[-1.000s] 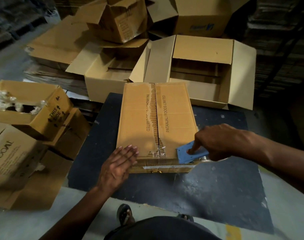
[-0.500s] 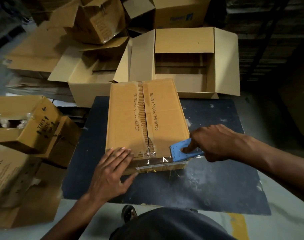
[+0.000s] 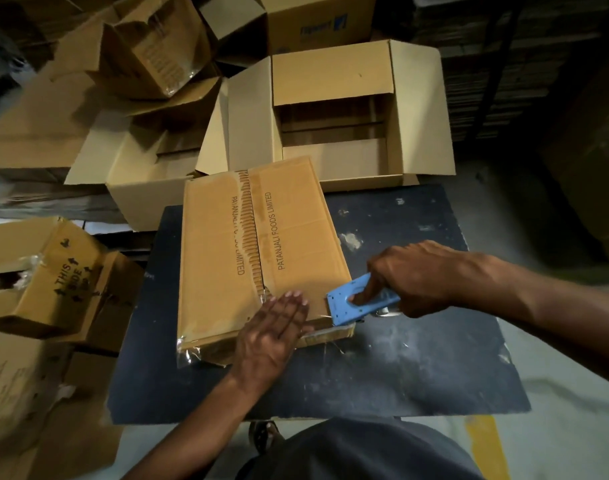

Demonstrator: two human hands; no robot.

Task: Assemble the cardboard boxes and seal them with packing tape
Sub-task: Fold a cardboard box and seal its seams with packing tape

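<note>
A closed brown cardboard box (image 3: 220,244) printed "PATANJALI FOODS LIMITED" lies on a dark table (image 3: 400,368). Its two top flaps meet along a torn centre seam. Clear packing tape (image 3: 192,348) runs across the box's near edge and hangs off the near left corner. My left hand (image 3: 272,337) presses flat, fingers straight, on the tape at the near end of the seam. My right hand (image 3: 414,278) grips a blue tape dispenser (image 3: 351,303) at the box's near right corner.
An open empty box (image 3: 417,109) stands just behind the table. More open and flattened boxes (image 3: 150,157) pile up at the back left. A box marked "THIS SIDE" (image 3: 64,275) and other cartons crowd the left. Pale floor lies to the right.
My left hand slid right along the near edge onto the seam end. The tape now reaches the box's near left corner. The dispenser stays at the near right corner.
</note>
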